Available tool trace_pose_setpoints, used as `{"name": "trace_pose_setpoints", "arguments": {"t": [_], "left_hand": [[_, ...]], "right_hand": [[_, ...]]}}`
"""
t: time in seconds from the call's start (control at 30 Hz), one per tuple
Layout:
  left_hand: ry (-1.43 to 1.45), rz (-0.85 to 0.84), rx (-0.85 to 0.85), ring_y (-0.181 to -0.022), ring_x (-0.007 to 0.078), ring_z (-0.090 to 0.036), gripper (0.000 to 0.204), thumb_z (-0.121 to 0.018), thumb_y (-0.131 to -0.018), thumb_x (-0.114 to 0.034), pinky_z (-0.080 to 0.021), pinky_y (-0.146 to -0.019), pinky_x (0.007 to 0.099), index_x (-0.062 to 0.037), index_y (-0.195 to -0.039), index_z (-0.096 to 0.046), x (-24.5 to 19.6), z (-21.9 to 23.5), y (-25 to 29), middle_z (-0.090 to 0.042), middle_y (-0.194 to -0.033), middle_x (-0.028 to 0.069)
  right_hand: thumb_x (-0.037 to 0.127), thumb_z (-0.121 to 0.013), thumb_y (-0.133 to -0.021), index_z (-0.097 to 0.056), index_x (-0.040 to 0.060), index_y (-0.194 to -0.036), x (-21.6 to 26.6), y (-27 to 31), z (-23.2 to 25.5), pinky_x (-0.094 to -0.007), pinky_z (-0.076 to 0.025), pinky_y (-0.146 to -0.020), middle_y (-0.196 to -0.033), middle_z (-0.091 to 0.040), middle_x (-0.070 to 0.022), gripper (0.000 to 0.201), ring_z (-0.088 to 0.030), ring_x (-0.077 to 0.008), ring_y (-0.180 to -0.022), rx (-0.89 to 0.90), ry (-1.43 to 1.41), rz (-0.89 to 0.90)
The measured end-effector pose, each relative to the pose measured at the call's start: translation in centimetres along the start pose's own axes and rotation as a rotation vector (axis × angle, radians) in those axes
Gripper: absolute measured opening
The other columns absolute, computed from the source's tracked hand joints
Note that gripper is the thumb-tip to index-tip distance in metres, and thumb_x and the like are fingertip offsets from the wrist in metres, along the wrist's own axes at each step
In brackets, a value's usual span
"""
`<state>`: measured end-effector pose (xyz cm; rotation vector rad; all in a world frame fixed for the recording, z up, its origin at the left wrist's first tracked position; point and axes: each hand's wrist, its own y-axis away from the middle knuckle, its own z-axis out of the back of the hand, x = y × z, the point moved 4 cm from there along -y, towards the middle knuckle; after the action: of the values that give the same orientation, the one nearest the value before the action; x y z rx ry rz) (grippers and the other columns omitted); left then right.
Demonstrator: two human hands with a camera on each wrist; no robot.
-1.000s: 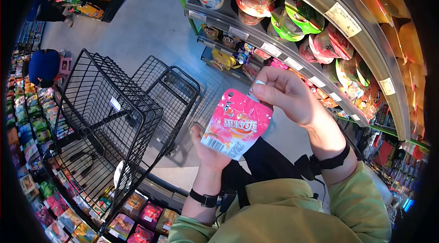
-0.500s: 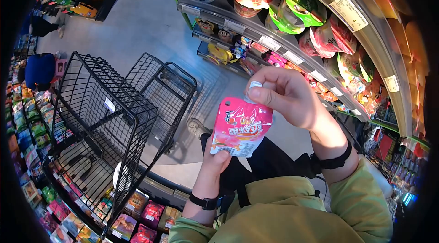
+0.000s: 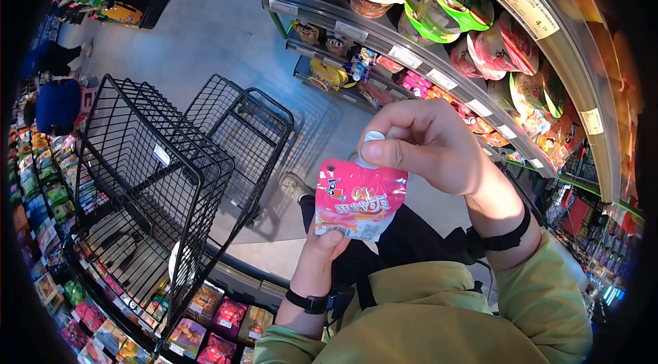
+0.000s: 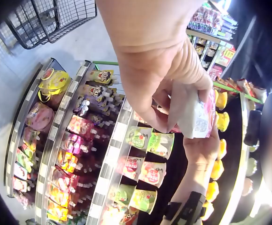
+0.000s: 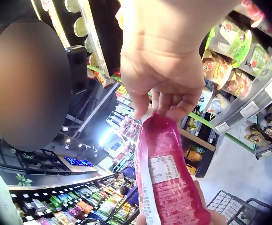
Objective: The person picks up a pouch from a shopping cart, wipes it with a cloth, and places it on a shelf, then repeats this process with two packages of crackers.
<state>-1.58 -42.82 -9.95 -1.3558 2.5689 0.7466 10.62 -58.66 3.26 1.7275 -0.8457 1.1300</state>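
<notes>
A pink and white spouted drink pouch is held up in front of the body in the head view, its printed front facing up. My right hand pinches the small white cap at its top corner between thumb and bent index finger. My left hand grips the pouch's lower edge, thumb across the front and the other fingers hidden behind. In the left wrist view, the left hand holds the white bottom end. From the right wrist, the pouch's magenta back with a white label shows below the right hand.
Two black wire shopping carts stand on the left. Along the right, a shelf carries jelly cups, with spouted pouches on lower levels. Packaged snacks lie at the lower left. A person in blue is farther off.
The left hand has gone from lying open under the pouch to gripping its lower edge with the thumb over the front. The pouch has turned slightly, and the right hand has moved a little left.
</notes>
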Motion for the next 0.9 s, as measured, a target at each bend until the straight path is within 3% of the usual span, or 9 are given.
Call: {"name": "trace_pose_setpoints", "arguments": {"t": [0.3,0.63,0.7,0.83,0.9], "left_hand": [[0.079,0.056,-0.013,-0.120,0.0261,-0.047,0.092,-0.084,-0.060,-0.029,-0.038,-0.101,0.0437,-0.0059,-0.134,-0.034,0.9,-0.5,0.7,-0.048,-0.128,0.0103],[0.191,0.058,-0.049,-0.121,0.0259,-0.046,0.089,-0.084,-0.061,-0.024,-0.038,-0.102,0.0413,-0.0044,-0.133,-0.034,1.0,-1.0,0.6,-0.049,-0.127,0.0101],[0.211,0.009,-0.078,-0.114,0.0269,-0.053,0.081,-0.083,-0.063,-0.022,-0.045,-0.097,0.0409,-0.0016,-0.129,-0.040,1.0,-1.2,0.7,-0.053,-0.124,0.0121],[0.181,0.002,-0.083,-0.114,0.0277,-0.053,0.080,-0.082,-0.064,-0.023,-0.045,-0.096,0.0427,-0.0020,-0.129,-0.040,1.1,-0.5,1.0,-0.053,-0.124,0.0120],[0.129,0.048,-0.099,-0.121,0.0275,-0.045,0.086,-0.082,-0.064,-0.024,-0.036,-0.102,0.0443,-0.0023,-0.132,-0.034,1.4,0.3,1.2,-0.049,-0.127,0.0118]], "right_hand": [[0.022,-0.065,-0.086,-0.063,0.0000,-0.078,-0.8,-0.9,0.3,-0.0175,-0.031,-0.045,-0.058,-0.057,0.0030,0.024,-0.044,0.0005,-0.051,-0.044,0.003,-0.050],[0.026,-0.065,-0.085,-0.064,0.0016,-0.080,-2.5,-1.9,1.0,-0.0170,-0.035,-0.044,-0.063,-0.060,0.0014,0.025,-0.050,-0.0017,-0.051,-0.074,-0.063,-0.177],[0.027,-0.065,-0.084,-0.065,0.0018,-0.080,-2.8,-2.0,1.2,-0.0170,-0.035,-0.044,-0.063,-0.060,0.0017,0.025,-0.050,-0.0016,-0.051,-0.077,-0.067,-0.191],[0.028,-0.066,-0.084,-0.066,0.0016,-0.080,-3.5,-2.3,1.3,-0.0165,-0.034,-0.045,-0.063,-0.060,0.0021,0.027,-0.050,-0.0010,-0.051,-0.075,-0.060,-0.189],[0.029,-0.066,-0.084,-0.066,0.0017,-0.080,-3.7,-2.3,1.3,-0.0162,-0.034,-0.045,-0.063,-0.060,0.0024,0.027,-0.049,-0.0008,-0.052,-0.065,-0.069,-0.184]]}}
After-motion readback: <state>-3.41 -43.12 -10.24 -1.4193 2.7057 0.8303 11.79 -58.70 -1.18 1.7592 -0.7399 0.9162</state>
